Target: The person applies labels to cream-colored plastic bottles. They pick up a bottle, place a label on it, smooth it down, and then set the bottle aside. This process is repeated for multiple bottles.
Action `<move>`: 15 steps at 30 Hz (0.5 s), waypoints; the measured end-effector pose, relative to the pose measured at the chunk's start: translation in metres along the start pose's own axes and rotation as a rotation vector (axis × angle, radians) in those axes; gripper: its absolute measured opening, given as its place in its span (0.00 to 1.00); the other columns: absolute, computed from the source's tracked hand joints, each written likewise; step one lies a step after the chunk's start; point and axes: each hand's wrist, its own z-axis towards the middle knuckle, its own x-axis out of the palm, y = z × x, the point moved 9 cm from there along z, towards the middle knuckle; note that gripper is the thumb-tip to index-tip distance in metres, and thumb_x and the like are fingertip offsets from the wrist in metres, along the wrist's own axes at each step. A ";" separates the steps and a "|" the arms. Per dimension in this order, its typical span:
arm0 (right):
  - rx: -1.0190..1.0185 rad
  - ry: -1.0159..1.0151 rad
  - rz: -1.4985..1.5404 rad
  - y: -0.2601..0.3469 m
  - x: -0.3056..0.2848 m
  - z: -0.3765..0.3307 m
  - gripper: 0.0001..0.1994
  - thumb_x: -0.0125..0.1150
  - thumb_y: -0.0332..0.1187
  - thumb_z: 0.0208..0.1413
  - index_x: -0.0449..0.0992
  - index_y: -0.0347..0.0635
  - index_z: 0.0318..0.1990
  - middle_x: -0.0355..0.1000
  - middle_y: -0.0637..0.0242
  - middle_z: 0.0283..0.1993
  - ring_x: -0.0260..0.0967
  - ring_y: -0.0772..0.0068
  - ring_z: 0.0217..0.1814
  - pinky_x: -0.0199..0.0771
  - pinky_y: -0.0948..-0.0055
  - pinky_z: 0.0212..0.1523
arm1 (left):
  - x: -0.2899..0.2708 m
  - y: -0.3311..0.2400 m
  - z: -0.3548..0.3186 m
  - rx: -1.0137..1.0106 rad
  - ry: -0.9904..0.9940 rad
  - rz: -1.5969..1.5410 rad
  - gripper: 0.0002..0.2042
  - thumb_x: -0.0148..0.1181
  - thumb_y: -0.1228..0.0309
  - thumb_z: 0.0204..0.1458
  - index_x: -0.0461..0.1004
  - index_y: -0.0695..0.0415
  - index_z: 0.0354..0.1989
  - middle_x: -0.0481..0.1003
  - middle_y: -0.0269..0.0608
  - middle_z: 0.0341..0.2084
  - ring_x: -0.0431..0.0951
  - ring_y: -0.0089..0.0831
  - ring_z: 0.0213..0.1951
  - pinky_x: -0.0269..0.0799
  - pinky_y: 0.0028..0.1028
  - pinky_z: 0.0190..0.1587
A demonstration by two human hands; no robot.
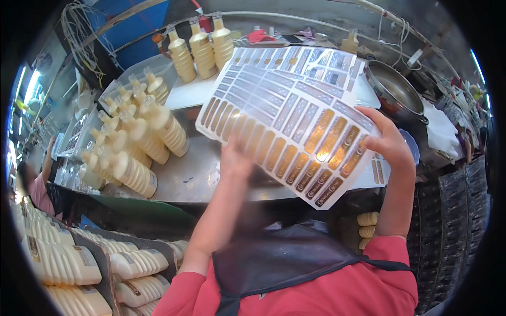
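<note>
My right hand (387,142) grips the right edge of a large sheet of label stickers (287,126), thumb on top. Rows of gold and dark-brown oblong labels run along the near side, and silvery ones cover the rest. The sheet is held tilted above the metal table. At its near left edge is my left hand (237,158), smeared by motion; its fingers reach the sheet, but how they are closed does not show. Another label sheet (332,66) shows beyond the held one.
Several cream-coloured ribbed bottles (142,139) crowd the left of the metal table (195,179). Three more bottles (200,47) stand at the back. A large round pan (395,87) sits at the right. Boxes of cream bottles (68,263) are stacked lower left, and a person (42,184) is at far left.
</note>
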 end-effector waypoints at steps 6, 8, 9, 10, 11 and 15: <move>-0.103 -0.371 0.751 -0.088 0.030 -0.032 0.39 0.68 0.33 0.58 0.54 0.32 0.72 0.70 0.54 0.63 0.73 0.63 0.61 0.74 0.64 0.62 | -0.011 0.027 0.005 -0.104 -0.051 -0.056 0.21 0.39 0.59 0.73 0.64 0.56 0.67 0.67 0.44 0.66 0.66 0.43 0.68 0.63 0.49 0.70; 0.017 -0.493 0.824 -0.119 0.053 -0.023 0.32 0.66 0.30 0.60 0.58 0.32 0.69 0.71 0.53 0.61 0.75 0.61 0.59 0.77 0.64 0.58 | -0.027 0.021 0.009 -0.115 -0.035 -0.039 0.22 0.38 0.57 0.73 0.64 0.55 0.68 0.68 0.44 0.66 0.67 0.43 0.67 0.63 0.49 0.70; 0.127 -0.516 0.899 -0.135 0.060 -0.013 0.29 0.65 0.28 0.61 0.61 0.31 0.66 0.72 0.52 0.59 0.75 0.61 0.58 0.78 0.63 0.56 | -0.040 0.016 0.013 -0.114 -0.030 -0.033 0.23 0.38 0.55 0.73 0.64 0.55 0.68 0.68 0.44 0.66 0.67 0.43 0.67 0.63 0.49 0.69; 0.155 -0.477 0.969 -0.151 0.064 0.000 0.26 0.64 0.27 0.61 0.64 0.30 0.64 0.73 0.52 0.57 0.76 0.60 0.56 0.79 0.63 0.54 | -0.053 0.014 0.018 -0.117 -0.023 0.019 0.25 0.37 0.53 0.73 0.64 0.55 0.68 0.68 0.44 0.67 0.67 0.43 0.67 0.62 0.49 0.70; 0.185 -0.441 1.033 -0.168 0.067 0.014 0.23 0.64 0.26 0.61 0.67 0.29 0.62 0.75 0.52 0.55 0.77 0.59 0.54 0.81 0.62 0.52 | -0.053 0.013 0.018 -0.128 -0.025 0.027 0.25 0.37 0.53 0.72 0.64 0.55 0.68 0.68 0.44 0.66 0.67 0.44 0.67 0.62 0.49 0.70; 0.338 -0.413 0.953 -0.194 0.084 0.035 0.18 0.63 0.24 0.61 0.71 0.29 0.57 0.77 0.52 0.52 0.80 0.60 0.49 0.82 0.59 0.52 | -0.024 0.009 0.005 -0.121 0.028 -0.002 0.25 0.41 0.53 0.71 0.64 0.56 0.69 0.68 0.45 0.66 0.67 0.45 0.67 0.61 0.51 0.70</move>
